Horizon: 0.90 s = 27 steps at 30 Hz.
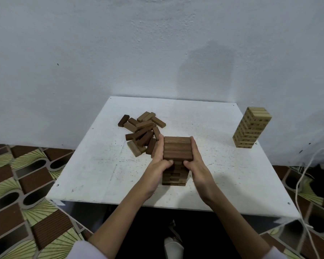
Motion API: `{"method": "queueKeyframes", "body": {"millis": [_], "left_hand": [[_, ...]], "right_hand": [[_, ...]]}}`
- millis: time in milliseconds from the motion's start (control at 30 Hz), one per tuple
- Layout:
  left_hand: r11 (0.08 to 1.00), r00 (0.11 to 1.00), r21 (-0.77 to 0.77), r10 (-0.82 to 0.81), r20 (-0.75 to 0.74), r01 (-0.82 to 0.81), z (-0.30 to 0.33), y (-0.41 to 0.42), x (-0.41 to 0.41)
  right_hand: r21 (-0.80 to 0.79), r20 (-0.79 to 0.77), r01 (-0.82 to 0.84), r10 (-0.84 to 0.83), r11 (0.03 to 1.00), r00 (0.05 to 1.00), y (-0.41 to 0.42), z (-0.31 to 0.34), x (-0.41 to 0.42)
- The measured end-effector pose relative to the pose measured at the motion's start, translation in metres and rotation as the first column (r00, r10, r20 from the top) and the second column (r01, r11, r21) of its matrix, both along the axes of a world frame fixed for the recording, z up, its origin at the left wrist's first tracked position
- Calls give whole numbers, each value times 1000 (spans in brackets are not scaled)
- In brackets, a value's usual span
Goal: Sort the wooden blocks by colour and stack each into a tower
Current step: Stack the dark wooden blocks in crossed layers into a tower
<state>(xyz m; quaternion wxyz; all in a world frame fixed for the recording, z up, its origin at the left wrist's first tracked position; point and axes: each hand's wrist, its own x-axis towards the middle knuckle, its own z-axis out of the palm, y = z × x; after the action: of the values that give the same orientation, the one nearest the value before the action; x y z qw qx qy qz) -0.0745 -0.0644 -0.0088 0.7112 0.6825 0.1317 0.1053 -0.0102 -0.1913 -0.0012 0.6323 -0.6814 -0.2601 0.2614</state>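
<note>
Head view: your left hand (pixel 160 161) and right hand (pixel 194 159) flank the top of the dark brown tower (pixel 177 159), which stands on the white table (pixel 94 176) near the middle, toward the near edge. Both hands press the tower's upper layers, fingers extended along its left and right sides, thumbs curled against its near face. A loose pile of brown blocks (pixel 141 132) lies just left of the tower, toward the far left corner; your left fingers are close beside it. A light-coloured tower (pixel 252 127) stands upright at the right edge, near the far right corner, well apart from your hands.
</note>
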Motion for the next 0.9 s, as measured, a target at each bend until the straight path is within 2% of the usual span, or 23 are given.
{"method": "queueKeyframes", "body": {"millis": [533,900], "left_hand": [[999,1000,-39,5,23,-4,0,-2,0],[998,998,-34,-45,44,46,-6,-2,-3]], "right_hand": [[-4,17,-1,1,1000,1000,0,-4,1],[78,-30,-25,27,997,999,3,-1,1]]}}
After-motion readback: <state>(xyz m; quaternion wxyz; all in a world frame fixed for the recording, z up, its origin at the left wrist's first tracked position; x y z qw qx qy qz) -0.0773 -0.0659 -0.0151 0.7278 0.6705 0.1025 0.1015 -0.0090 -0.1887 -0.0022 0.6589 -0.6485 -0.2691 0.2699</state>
